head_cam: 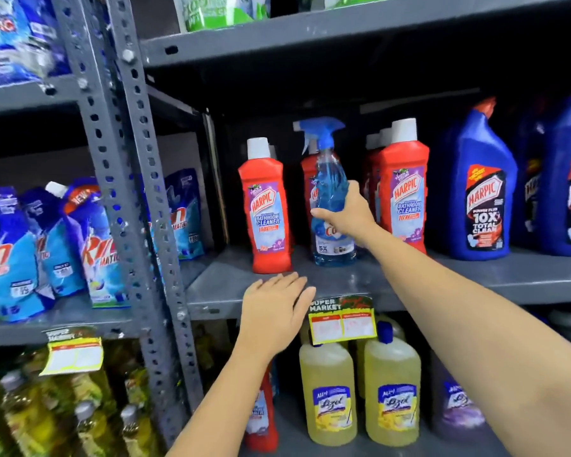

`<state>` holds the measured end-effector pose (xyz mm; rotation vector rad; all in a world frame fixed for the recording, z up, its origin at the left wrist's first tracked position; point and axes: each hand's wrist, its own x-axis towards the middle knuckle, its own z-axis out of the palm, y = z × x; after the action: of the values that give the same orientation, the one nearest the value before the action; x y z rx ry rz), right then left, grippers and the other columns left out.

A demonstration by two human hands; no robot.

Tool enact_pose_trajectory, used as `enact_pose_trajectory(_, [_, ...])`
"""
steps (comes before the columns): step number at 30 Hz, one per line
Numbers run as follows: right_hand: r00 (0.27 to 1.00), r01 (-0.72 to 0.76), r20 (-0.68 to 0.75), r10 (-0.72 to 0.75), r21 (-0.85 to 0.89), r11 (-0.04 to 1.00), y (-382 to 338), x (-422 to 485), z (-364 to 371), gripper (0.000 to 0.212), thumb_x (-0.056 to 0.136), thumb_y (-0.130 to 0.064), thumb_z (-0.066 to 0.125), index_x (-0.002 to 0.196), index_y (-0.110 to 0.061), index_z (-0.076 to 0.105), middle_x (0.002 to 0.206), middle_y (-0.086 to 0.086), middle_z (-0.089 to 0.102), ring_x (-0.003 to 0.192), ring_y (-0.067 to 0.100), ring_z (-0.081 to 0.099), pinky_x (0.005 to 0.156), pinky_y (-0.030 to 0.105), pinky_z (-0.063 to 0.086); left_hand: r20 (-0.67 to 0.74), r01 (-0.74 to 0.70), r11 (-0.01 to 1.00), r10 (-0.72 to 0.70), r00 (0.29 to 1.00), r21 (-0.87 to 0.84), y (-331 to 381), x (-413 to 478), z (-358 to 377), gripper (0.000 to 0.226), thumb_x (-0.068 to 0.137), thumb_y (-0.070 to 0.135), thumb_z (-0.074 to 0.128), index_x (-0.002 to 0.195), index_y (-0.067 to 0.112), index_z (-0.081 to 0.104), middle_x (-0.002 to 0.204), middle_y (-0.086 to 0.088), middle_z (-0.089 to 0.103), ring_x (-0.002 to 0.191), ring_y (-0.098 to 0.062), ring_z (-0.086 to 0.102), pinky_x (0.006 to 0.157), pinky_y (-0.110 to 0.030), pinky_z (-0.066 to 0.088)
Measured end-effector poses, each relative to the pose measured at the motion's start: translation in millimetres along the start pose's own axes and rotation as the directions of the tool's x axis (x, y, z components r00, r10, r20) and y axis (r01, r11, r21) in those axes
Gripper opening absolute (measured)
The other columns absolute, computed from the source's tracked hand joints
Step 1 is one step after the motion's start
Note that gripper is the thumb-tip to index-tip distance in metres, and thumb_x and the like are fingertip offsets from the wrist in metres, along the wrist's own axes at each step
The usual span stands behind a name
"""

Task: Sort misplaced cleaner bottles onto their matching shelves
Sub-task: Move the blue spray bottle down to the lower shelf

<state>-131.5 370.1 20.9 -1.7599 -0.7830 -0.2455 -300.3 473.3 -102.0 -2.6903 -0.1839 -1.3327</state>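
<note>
A clear blue glass-cleaner spray bottle (329,192) with a blue trigger stands on the grey middle shelf (231,285) among red Harpic bathroom cleaner bottles (268,206). My right hand (346,212) is wrapped around its middle. My left hand (277,311) hovers flat with fingers apart over the shelf's front edge, below the leftmost red bottle, and holds nothing. More red Harpic bottles (404,183) stand to the right of the spray bottle, and one red bottle (262,413) sits on the shelf below, partly behind my left arm.
Large blue Harpic bottles (478,189) fill the right of the middle shelf. Yellow Lizol bottles (393,390) stand below, under a price tag (342,321). A perforated grey upright (136,179) divides off the left rack with blue detergent pouches (89,239).
</note>
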Motion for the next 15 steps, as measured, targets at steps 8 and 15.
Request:
enact_pose_trajectory(8, [0.987,0.08,-0.148,-0.059,0.142,0.987,-21.3,-36.7,-8.6,0.071,0.074,-0.023,0.083,0.125,-0.003,0.037,0.114,0.006,0.059,0.098,0.019,0.06,0.089,0.031,0.051,0.024,0.052,0.998,-0.051,0.998,-0.044,0.9,2.8,0.0,0.047,0.099,0.047,0.035,0.108,0.02,0.073,0.112,-0.003,0.073,0.103,-0.023,0.067,0.082,-0.042,0.051])
enact_pose_trajectory(15, [0.989,0.146,-0.052,-0.136,0.337,0.93,-65.0,-112.9,-69.8,0.059,0.074,-0.023,0.083,0.117,-0.016,0.042,0.105,-0.007,0.066,0.093,0.003,0.068,0.077,0.025,0.056,-0.037,0.147,0.986,-0.15,0.988,-0.073,14.0,-5.8,-5.4,0.047,0.1,0.047,0.028,0.105,0.02,0.066,0.11,0.0,0.07,0.109,-0.022,0.061,0.101,-0.051,0.032])
